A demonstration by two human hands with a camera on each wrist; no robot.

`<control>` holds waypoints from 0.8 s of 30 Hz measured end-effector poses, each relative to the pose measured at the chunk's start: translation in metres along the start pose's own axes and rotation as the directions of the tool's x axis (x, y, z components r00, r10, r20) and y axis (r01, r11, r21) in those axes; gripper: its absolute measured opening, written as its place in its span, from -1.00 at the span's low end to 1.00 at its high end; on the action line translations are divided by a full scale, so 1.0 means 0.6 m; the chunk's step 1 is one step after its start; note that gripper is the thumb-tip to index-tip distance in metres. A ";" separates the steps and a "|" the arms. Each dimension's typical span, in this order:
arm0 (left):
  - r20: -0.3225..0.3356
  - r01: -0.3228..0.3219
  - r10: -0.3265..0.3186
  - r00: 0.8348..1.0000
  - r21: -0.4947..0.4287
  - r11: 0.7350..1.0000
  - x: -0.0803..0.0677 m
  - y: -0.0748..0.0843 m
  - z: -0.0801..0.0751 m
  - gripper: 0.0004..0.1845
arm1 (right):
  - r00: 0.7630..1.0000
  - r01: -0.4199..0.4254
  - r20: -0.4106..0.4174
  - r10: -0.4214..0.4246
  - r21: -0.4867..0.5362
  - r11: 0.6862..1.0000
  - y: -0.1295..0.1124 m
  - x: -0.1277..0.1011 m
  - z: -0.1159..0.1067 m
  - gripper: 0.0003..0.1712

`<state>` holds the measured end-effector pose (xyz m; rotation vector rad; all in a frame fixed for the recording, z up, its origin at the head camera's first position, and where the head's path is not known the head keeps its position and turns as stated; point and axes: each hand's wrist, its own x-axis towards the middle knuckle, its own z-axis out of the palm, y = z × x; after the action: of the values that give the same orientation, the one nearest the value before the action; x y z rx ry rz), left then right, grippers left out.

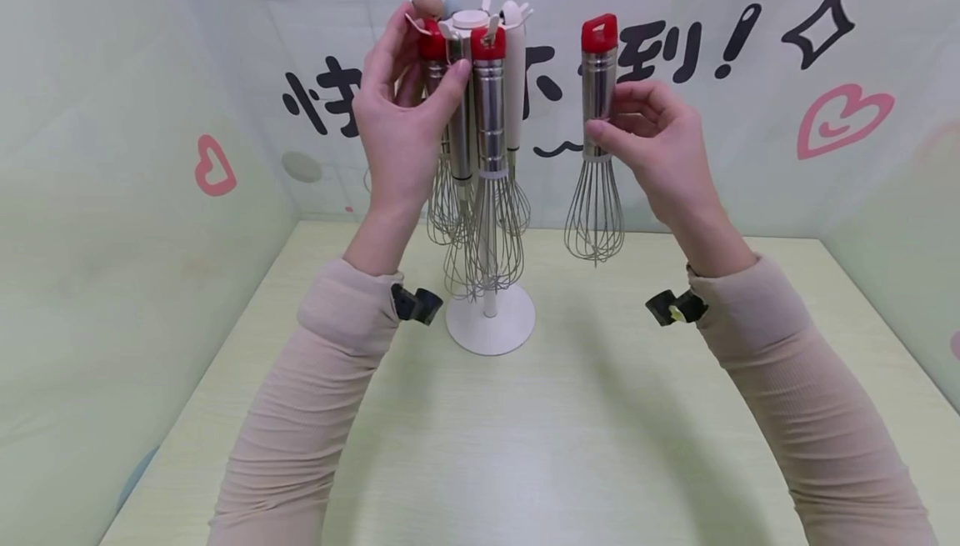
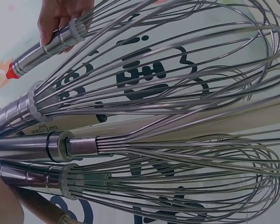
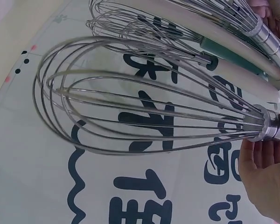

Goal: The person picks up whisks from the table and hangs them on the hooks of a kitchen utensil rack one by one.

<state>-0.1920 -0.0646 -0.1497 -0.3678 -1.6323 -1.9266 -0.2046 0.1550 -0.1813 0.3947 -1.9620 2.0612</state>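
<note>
Right hand: my right hand [image 1: 660, 146] is pinching the steel handle of a red-capped whisk [image 1: 597, 137], fingers curled round it, wires hanging down, well apart from the rack.
Left hand: my left hand [image 1: 405, 125] is gripping hanging whisks [image 1: 487, 162] on the white stand [image 1: 491, 325], fingers wrapping their handles.
Writing: I am seeing large black characters on the wall [image 1: 675, 54]; one handle's print is too small to read.

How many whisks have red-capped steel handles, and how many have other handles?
Red-capped steel-handled whisks: 3, namely the whisk in the right hand, plus a front one and a back one hanging on the white rack beside the left hand.
Other handles: at least 2, one white and one plain steel; others may be hidden.
Total: at least 5 whisks.
</note>
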 end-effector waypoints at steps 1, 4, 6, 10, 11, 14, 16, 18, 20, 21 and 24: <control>0.001 -0.001 0.001 1.000 -0.001 1.000 0.000 0.000 0.000 -0.30 | 1.000 0.007 -0.002 -0.007 0.004 1.000 0.000 0.001 0.001 -0.67; 0.003 0.001 -0.001 1.000 -0.003 1.000 0.001 0.000 0.000 -0.30 | 1.000 0.023 -0.001 -0.023 0.011 1.000 -0.002 0.005 0.002 -0.63; 0.003 0.000 0.000 1.000 -0.005 1.000 0.001 0.000 0.000 -0.30 | 1.000 0.025 0.003 -0.026 0.010 1.000 -0.004 0.007 0.004 -0.59; 0.002 0.001 -0.001 1.000 -0.008 1.000 0.002 0.000 0.000 -0.29 | 1.000 0.019 0.010 -0.019 0.000 1.000 -0.008 0.010 0.007 -0.56; 0.002 0.002 -0.002 1.000 -0.009 1.000 0.002 0.000 0.000 -0.29 | 1.000 0.016 0.011 -0.016 -0.003 1.000 -0.009 0.011 0.008 -0.56; 0.003 0.000 0.000 1.000 -0.008 1.000 0.002 -0.001 0.000 -0.29 | 1.000 0.002 0.011 -0.002 -0.003 1.000 -0.011 0.011 0.009 -0.55; 0.004 -0.001 0.001 1.000 -0.009 1.000 0.002 -0.001 0.000 -0.29 | 1.000 -0.012 0.014 0.012 0.004 1.000 -0.012 0.010 0.010 -0.55; 0.003 -0.002 0.002 1.000 -0.007 1.000 0.002 -0.001 0.000 -0.29 | 1.000 -0.022 0.021 0.022 0.009 1.000 -0.013 0.010 0.010 -0.55; 0.001 -0.001 0.001 1.000 -0.007 1.000 0.001 -0.001 0.000 -0.29 | 0.999 -0.027 0.031 0.027 0.014 1.000 -0.014 0.010 0.012 -0.55; 0.001 -0.001 0.001 1.000 -0.007 1.000 0.001 -0.001 0.000 -0.29 | 0.999 -0.027 0.038 0.027 0.020 0.999 -0.014 0.010 0.012 -0.54; -0.001 -0.003 0.003 1.000 0.000 1.000 0.000 -0.001 -0.001 -0.29 | 0.999 -0.020 0.048 0.019 0.027 0.999 -0.015 0.010 0.015 -0.55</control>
<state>-0.1925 -0.0651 -0.1504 -0.3696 -1.6300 -1.9247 -0.2064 0.1465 -0.1702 0.4362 -1.9739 2.1123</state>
